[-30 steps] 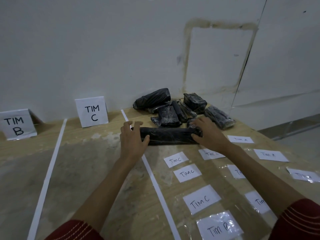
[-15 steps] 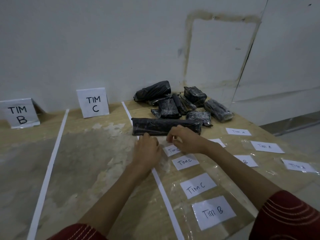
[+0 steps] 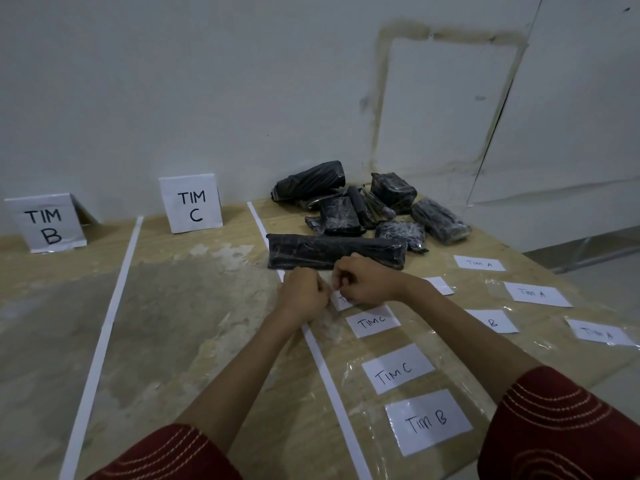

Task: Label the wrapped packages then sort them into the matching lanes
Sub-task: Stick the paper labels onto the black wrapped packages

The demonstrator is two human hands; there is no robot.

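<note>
Right now my left hand (image 3: pixel 303 294) and right hand (image 3: pixel 369 282) are both curled, fingertips meeting over the top label (image 3: pixel 343 302); I can't tell whether they pinch it. Just beyond my knuckles lies the long package (image 3: pixel 311 251), its left end on the tape line (image 3: pixel 325 368), the pile (image 3: pixel 341 216) behind it.

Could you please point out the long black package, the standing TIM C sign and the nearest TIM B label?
long black package (image 3: pixel 322 247): head view, middle of its wrapping.
standing TIM C sign (image 3: pixel 191 205): head view, between its two written lines.
nearest TIM B label (image 3: pixel 428 423): head view, centre of the paper.
</note>
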